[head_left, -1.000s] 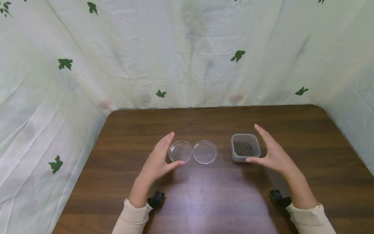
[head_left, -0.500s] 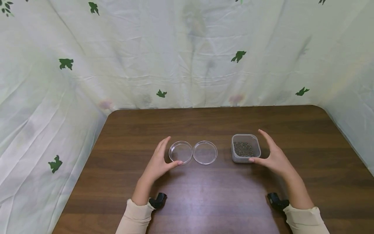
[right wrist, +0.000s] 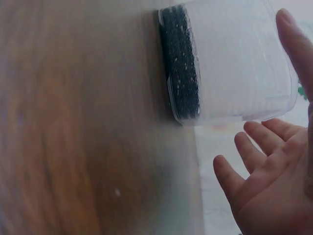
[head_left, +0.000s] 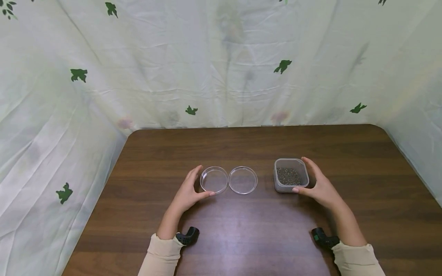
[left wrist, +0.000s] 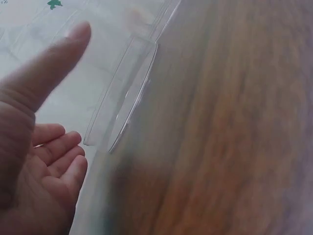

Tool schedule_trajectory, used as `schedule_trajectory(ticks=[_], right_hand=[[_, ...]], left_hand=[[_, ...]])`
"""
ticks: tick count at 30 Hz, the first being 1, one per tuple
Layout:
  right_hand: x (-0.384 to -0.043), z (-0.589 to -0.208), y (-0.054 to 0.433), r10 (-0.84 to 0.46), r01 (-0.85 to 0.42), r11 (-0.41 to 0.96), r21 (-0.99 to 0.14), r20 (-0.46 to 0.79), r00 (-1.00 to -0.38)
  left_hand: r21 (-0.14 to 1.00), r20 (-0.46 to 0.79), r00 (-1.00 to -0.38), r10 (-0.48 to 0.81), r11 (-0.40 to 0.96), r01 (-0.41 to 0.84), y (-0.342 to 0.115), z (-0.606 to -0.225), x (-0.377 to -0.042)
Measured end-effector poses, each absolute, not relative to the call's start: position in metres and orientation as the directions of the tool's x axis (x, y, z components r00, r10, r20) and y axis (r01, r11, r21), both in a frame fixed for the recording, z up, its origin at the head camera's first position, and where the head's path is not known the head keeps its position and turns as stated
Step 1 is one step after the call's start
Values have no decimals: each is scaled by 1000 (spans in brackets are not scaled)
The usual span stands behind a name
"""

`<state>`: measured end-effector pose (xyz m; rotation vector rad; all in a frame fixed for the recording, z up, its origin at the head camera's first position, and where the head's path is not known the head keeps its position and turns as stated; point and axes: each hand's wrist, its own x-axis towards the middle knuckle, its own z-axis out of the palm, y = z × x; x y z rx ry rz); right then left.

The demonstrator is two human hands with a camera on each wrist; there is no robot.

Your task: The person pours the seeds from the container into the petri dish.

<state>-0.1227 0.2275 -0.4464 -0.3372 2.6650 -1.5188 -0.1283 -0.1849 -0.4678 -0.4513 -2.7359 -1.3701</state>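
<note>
Left hand point(head_left: 188, 193) beside clear dish point(head_left: 214, 180), right hand point(head_left: 322, 188) at tub point(head_left: 284, 188); fingers loose, unclenched. Both items on table point(head_left: 241, 230). Tub probably light, flexy: hold opposite walls. Dish likely slick, brittle: hold rim.

Tub point(head_left: 285, 189) smth plastic w/ rough granules point(head_left: 288, 176), dishes point(head_left: 243, 180) glossy, tbl point(head_left: 238, 222) semi-gloss wood-look, backdrop point(head_left: 193, 69) matt cloth.

left grip point(head_left: 187, 194): thumb point(left wrist: 54, 66) and fingers point(left wrist: 59, 151) spread apart | right grip point(head_left: 322, 188): likewise spread | forearms point(head_left: 170, 222) angled forward, inward
</note>
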Motion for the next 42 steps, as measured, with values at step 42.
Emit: schedule_trajectory(ticks=[42], right_hand=[[-126, -473, 221, -130, -199, 169, -965, 178, -975]], left_hand=[[756, 170, -951, 257, 585, 294, -183, -480, -132]])
